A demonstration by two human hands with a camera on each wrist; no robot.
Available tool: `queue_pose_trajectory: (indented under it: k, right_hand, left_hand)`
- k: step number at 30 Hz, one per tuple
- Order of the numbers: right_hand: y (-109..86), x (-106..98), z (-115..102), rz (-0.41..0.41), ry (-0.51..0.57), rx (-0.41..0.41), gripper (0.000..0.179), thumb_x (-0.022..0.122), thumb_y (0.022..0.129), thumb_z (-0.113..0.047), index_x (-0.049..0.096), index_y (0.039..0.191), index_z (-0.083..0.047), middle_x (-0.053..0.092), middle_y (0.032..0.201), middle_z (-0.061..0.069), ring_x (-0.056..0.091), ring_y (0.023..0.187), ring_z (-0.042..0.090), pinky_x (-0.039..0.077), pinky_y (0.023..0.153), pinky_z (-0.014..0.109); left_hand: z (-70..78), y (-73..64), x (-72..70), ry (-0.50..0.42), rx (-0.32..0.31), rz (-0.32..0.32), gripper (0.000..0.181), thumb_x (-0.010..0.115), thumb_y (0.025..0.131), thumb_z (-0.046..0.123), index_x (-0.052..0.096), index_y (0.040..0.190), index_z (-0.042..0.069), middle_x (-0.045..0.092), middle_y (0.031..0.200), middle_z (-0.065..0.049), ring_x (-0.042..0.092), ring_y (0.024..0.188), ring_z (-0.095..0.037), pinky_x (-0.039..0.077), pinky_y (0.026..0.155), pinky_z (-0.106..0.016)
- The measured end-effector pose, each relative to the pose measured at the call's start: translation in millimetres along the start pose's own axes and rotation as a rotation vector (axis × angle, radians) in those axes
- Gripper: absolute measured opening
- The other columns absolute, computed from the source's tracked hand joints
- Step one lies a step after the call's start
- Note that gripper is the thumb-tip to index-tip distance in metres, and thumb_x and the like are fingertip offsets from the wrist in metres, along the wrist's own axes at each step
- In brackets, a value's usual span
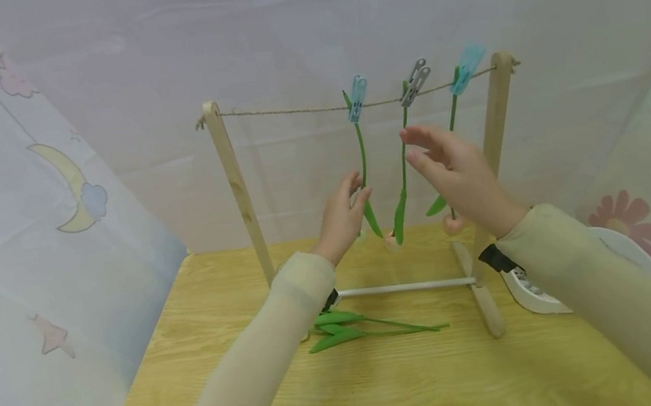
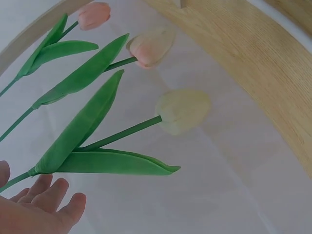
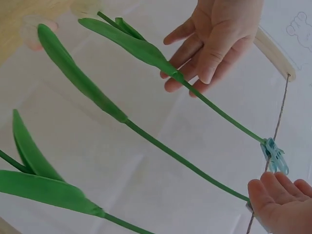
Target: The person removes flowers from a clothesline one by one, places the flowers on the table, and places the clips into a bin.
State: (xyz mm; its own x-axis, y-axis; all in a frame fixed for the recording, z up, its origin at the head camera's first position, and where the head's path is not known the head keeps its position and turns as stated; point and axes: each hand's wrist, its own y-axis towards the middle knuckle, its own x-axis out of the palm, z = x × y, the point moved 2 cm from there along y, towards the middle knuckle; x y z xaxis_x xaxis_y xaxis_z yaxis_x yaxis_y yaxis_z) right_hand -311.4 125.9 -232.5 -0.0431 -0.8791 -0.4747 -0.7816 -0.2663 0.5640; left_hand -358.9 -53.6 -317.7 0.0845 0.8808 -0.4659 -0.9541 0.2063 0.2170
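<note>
Three artificial tulips hang heads down from a twine line [image 1: 288, 112]. A light blue clothespin [image 1: 357, 98] clips the white tulip [image 2: 183, 111], a grey clothespin [image 1: 415, 83] the pale pink one [image 2: 153, 46], and a turquoise clothespin [image 1: 469, 68] the pink one [image 2: 95, 15]. My left hand [image 1: 340, 218] is at the white tulip's stem, thumb and fingers apart on either side of it; whether they touch it I cannot tell. My right hand [image 1: 461, 173] is raised before the two right-hand stems, fingers loosely bent, with nothing seen in its grasp.
Wooden posts [image 1: 239, 194] hold the twine, and a white rod [image 1: 406, 287] joins them low down. More green-leaved stems [image 1: 343, 325] lie on the wooden table [image 1: 389, 388], partly behind my left sleeve. At right stands a white basin [image 1: 540, 305] with small items inside.
</note>
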Motion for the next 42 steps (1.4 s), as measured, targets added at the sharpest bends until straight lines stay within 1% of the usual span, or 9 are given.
queue_pose_trajectory:
  k: [4,10,14,17,22,28,30,34,42]
  right_hand:
    - [10.7,2,-6,0.027,-0.023,-0.047,0.039,0.054,0.099,-0.006,0.049,0.136,0.006,0.055,0.135,0.017,0.059,0.116,0.031,0.049,0.096,0.029]
    - [20.8,4,-11,0.047,-0.014,-0.048,0.039,0.054,0.099,-0.005,0.049,0.136,0.006,0.055,0.135,0.017,0.055,0.121,0.028,0.048,0.096,0.028]
    - [32.6,5,-17,0.086,-0.034,-0.097,0.039,0.055,0.099,-0.004,0.049,0.136,0.008,0.055,0.135,0.018,0.054,0.124,0.025,0.047,0.097,0.029]
    - [43.7,7,-23,0.085,-0.056,-0.114,0.042,0.054,0.099,-0.004,0.046,0.138,0.008,0.053,0.138,0.018,0.05,0.128,0.023,0.047,0.099,0.034]
    - [59.7,9,-31,0.039,-0.041,-0.034,0.048,0.053,0.1,-0.009,0.039,0.144,0.005,0.045,0.146,0.016,0.043,0.134,0.021,0.042,0.105,0.04]
    - [74.3,8,-37,-0.017,0.023,0.089,0.053,0.051,0.102,-0.013,0.031,0.149,0.001,0.037,0.151,0.015,0.039,0.137,0.02,0.035,0.11,0.034]
    - [79.3,8,-38,-0.038,0.016,0.13,0.055,0.05,0.102,-0.016,0.029,0.151,0.0,0.036,0.152,0.014,0.038,0.138,0.02,0.036,0.109,0.032]
    - [87.1,7,-39,-0.074,0.014,0.197,0.056,0.048,0.103,-0.019,0.026,0.152,-0.003,0.034,0.154,0.013,0.039,0.137,0.019,0.041,0.105,0.034]
    - [96.6,6,-39,-0.156,0.002,0.261,0.056,0.046,0.104,-0.021,0.024,0.153,-0.004,0.033,0.154,0.013,0.039,0.136,0.022,0.044,0.103,0.038]
  left_hand:
    - [0.8,0.3,-0.4,-0.014,0.013,0.002,0.052,0.044,0.105,0.029,0.033,0.15,0.007,0.043,0.149,-0.01,0.037,0.138,-0.021,0.033,0.112,-0.035]
    - [4.1,2.1,-0.6,-0.016,0.016,0.01,0.053,0.043,0.105,0.033,0.033,0.15,0.009,0.043,0.149,-0.01,0.038,0.138,-0.02,0.033,0.112,-0.036]
    - [6.6,5.5,-0.4,-0.028,0.019,0.028,0.051,0.044,0.104,0.032,0.034,0.149,0.009,0.046,0.147,-0.01,0.04,0.137,-0.019,0.034,0.111,-0.036]
    - [8.3,7.6,0.0,-0.05,0.022,0.046,0.048,0.046,0.104,0.027,0.037,0.148,0.009,0.05,0.143,-0.009,0.042,0.135,-0.019,0.036,0.11,-0.036]
    - [8.3,9.5,1.7,-0.084,0.022,0.075,0.043,0.048,0.104,0.022,0.042,0.144,0.01,0.056,0.137,-0.007,0.047,0.131,-0.019,0.039,0.107,-0.036]
    - [9.8,10.9,3.4,-0.112,0.016,0.1,0.035,0.047,0.104,0.022,0.051,0.135,0.007,0.06,0.131,-0.006,0.052,0.126,-0.019,0.043,0.104,-0.033]
    - [9.7,11.5,3.9,-0.125,0.014,0.106,0.033,0.047,0.104,0.021,0.053,0.133,0.006,0.061,0.13,-0.007,0.054,0.124,-0.02,0.044,0.103,-0.032]
    - [9.1,11.0,4.2,-0.138,0.008,0.107,0.032,0.048,0.104,0.02,0.054,0.131,0.005,0.063,0.127,-0.008,0.055,0.122,-0.021,0.044,0.102,-0.031]
    - [7.5,8.8,3.9,-0.153,0.005,0.103,0.033,0.05,0.102,0.019,0.054,0.132,0.005,0.064,0.124,-0.007,0.057,0.118,-0.02,0.046,0.099,-0.028]
